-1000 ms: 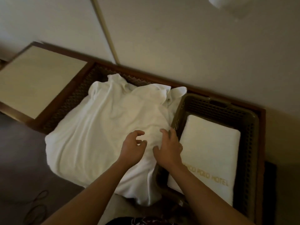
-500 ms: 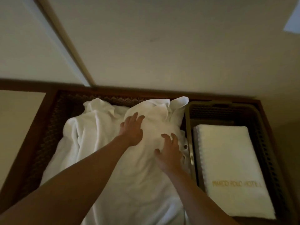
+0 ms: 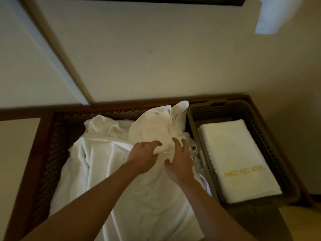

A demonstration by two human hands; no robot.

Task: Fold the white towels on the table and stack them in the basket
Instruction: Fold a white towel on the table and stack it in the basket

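Dim, warm light; soft motion blur throughout, wide-angle bending at the edges.

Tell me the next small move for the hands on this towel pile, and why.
Probably lift the top towel clear of the pile. The left hand already grips a bunch of it, the right hand rests open beside, and the cloth lies too crumpled to fold. The basket holds one folded towel.

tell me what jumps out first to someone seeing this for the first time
The big rumpled pile of white towels fills the middle of the dark wooden table. Both hands work on it: the left hand bunches a fold of cloth, the right hand rests spread beside it. At the right, a brown basket holds one folded towel with gold lettering.
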